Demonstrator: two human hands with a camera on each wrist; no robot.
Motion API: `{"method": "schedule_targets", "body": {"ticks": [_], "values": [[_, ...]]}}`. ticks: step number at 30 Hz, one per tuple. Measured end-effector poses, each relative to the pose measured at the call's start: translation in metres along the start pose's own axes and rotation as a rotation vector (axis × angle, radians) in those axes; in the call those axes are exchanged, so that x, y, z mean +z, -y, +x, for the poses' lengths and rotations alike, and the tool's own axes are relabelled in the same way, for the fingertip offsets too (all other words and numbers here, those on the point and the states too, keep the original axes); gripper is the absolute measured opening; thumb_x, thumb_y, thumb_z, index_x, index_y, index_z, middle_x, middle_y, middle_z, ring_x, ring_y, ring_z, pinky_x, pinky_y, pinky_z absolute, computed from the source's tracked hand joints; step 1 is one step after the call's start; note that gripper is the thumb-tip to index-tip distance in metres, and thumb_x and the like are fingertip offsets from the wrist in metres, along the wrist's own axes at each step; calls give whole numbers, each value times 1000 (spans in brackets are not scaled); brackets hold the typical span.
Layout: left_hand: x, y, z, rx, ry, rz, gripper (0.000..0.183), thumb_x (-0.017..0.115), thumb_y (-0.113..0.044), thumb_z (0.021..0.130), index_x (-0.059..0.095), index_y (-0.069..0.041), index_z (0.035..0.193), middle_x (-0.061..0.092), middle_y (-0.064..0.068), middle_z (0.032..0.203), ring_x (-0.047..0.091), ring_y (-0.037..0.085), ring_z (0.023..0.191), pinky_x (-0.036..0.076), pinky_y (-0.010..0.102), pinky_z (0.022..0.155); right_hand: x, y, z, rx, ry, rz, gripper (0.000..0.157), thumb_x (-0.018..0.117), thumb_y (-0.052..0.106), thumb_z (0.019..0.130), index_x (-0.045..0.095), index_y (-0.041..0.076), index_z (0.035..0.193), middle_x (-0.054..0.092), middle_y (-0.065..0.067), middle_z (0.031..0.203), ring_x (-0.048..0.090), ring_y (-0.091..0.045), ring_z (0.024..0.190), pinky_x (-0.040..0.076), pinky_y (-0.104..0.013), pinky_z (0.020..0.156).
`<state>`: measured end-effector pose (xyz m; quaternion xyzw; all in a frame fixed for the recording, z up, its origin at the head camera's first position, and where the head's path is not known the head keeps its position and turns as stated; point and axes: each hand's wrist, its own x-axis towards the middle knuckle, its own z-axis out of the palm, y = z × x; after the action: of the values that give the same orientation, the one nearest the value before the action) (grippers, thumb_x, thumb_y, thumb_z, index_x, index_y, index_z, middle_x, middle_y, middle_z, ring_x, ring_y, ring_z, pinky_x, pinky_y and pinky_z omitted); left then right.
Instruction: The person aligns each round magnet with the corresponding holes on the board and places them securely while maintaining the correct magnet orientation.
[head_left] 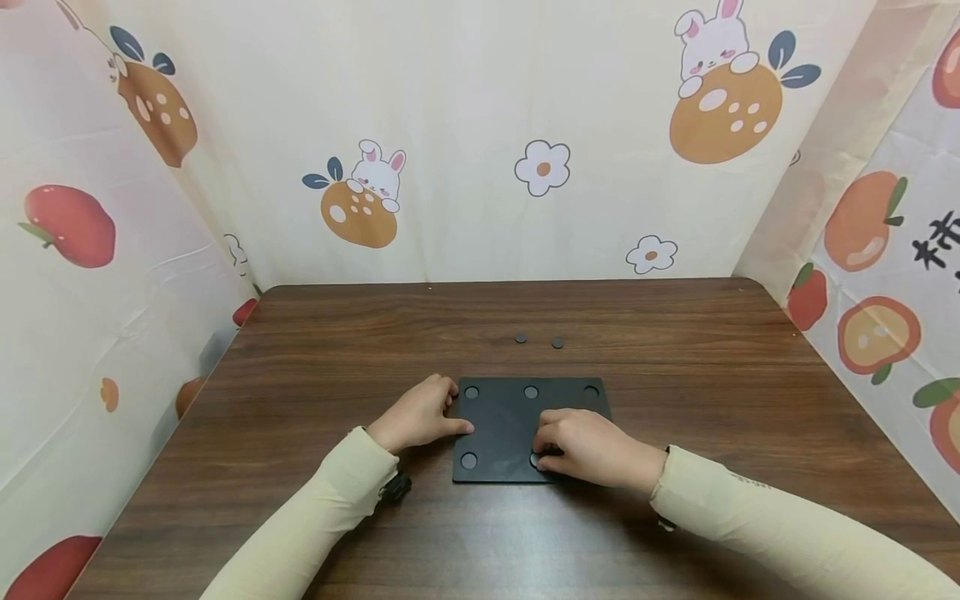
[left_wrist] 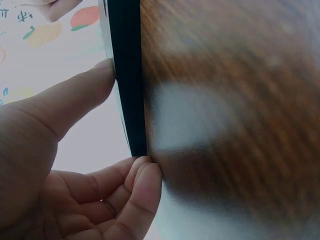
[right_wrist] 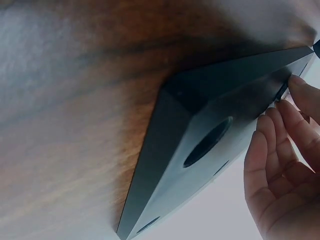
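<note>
A black rectangular board with round recesses lies flat on the table. My left hand grips its left side, the thumb over the top face and the curled fingers at the edge. My right hand bends over the board's near half. Its thumb and fingertips pinch a small round disc at the near middle recess, mostly covered by the fingers. In the right wrist view, a dark round recess shows near the board's corner. Grey rounds show in several other recesses; the far right recess looks darker.
Two small dark discs lie on the brown wooden table beyond the board. Patterned curtains with fruit and rabbits hang behind the table and along both sides.
</note>
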<state>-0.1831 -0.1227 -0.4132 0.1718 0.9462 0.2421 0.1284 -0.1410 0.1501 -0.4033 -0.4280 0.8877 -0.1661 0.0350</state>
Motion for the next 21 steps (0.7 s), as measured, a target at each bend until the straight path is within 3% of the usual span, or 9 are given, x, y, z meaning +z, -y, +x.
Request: {"method": "schedule_targets", "body": {"ticks": [21], "values": [[0, 0, 0, 2, 1, -14, 57, 82, -34, 80, 61, 1, 119, 60, 11, 108, 58, 20, 94, 51, 38, 83, 2, -2, 0, -2, -7, 1, 7, 77, 20, 85, 76, 16, 90, 61, 8, 84, 55, 2, 71, 50, -17, 66]]}}
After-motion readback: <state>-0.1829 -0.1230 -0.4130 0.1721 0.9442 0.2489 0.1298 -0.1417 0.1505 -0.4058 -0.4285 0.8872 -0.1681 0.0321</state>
